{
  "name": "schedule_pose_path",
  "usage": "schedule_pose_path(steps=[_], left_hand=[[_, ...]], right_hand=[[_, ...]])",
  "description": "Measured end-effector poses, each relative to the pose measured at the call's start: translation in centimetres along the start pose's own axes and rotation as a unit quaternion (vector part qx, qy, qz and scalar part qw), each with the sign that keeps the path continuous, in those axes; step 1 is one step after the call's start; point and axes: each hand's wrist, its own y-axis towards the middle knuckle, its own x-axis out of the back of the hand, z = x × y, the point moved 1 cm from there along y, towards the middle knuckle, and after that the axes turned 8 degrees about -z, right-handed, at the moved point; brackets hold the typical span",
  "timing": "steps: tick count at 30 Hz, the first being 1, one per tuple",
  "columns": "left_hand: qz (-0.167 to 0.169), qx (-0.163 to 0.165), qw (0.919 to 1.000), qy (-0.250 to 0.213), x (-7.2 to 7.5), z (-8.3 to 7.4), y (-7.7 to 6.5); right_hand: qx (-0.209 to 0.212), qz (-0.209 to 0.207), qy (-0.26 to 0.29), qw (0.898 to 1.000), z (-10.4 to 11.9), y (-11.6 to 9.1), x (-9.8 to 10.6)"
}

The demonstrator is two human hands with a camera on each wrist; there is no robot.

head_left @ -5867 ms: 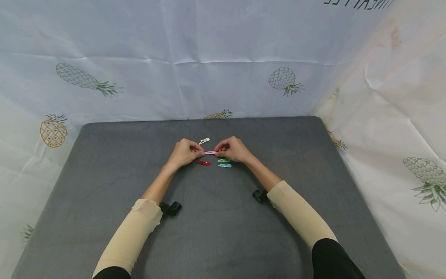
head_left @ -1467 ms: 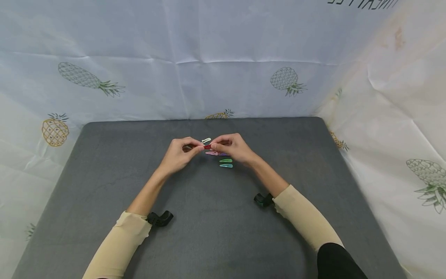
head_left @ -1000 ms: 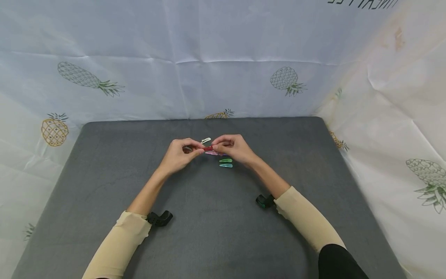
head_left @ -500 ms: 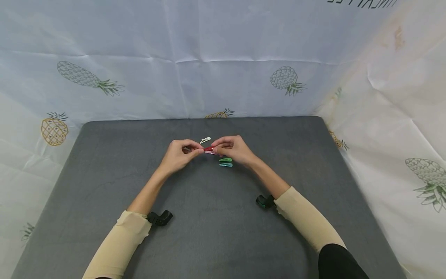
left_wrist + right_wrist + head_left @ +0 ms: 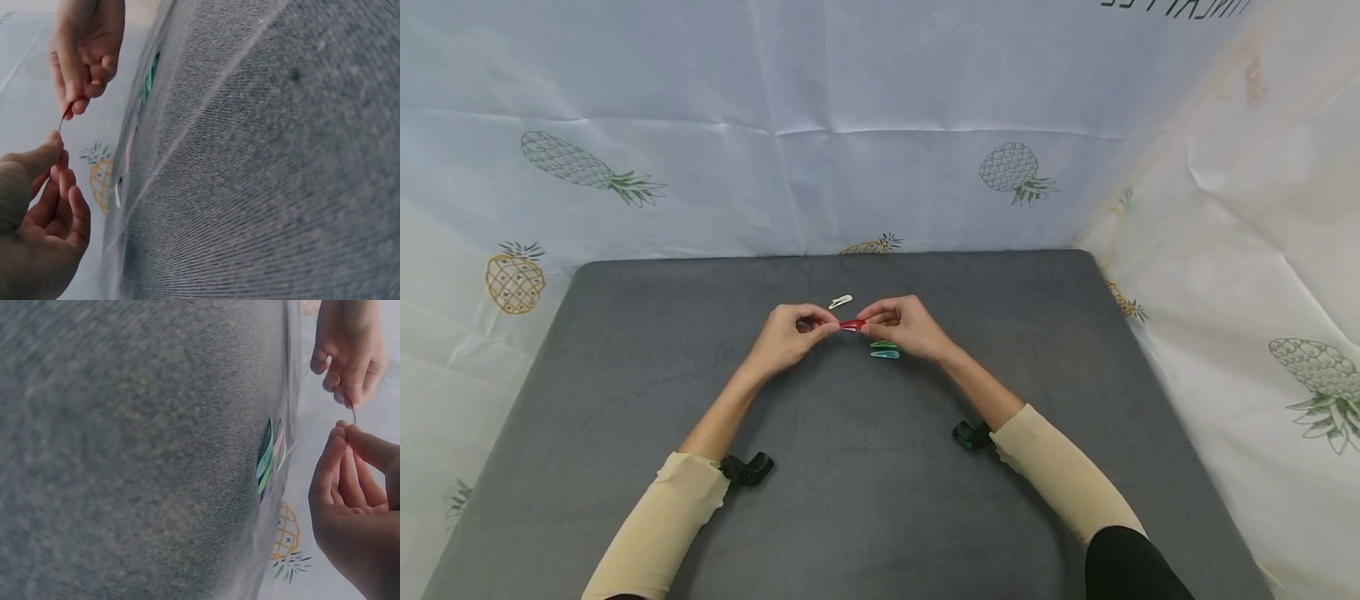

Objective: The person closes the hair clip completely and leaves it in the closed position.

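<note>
A red snap hair clip (image 5: 852, 325) is held up between both hands above the grey table. My left hand (image 5: 790, 336) pinches its left end between thumb and forefinger; my right hand (image 5: 910, 327) pinches the other end. In the left wrist view the clip (image 5: 66, 112) appears edge-on, a thin line bridging the fingertips. Below it on the table lies a pink clip (image 5: 130, 150), mostly covered in the head view. A green clip (image 5: 883, 344) and a light blue clip (image 5: 885, 354) lie near my right hand. A purple clip (image 5: 267, 499) shows in the right wrist view.
A cream-white clip (image 5: 841, 301) lies beyond the hands, looking spread apart. The grey cloth-covered table (image 5: 850, 500) meets a pineapple-print curtain (image 5: 880, 192) at the back. Black wrist cameras (image 5: 748, 469) hang inward from both forearms.
Earlier both hands held the pink clip while the red one lay on the table. Now the pink clip lies down and the red one is held. Lately the hands have come slightly nearer me.
</note>
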Motion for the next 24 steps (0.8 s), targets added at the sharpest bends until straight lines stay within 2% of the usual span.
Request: schedule_pose_path(steps=[9, 16, 24], left_hand=[[0.029, -0.004, 0.9995, 0.008, -0.7, 0.6, -0.1], [0.039, 0.005, 0.9992, 0.002, -0.8, 0.6, -0.1], [0.039, 0.004, 0.9988, 0.029, -0.8, 0.9, -0.1]], right_hand=[[0.005, -0.005, -0.063, 0.998, -0.5, 0.0, -0.2], [0.006, -0.005, -0.087, 0.996, -0.9, -0.1, -0.4], [0.011, -0.005, -0.1, 0.995, -1.3, -0.1, -0.8]])
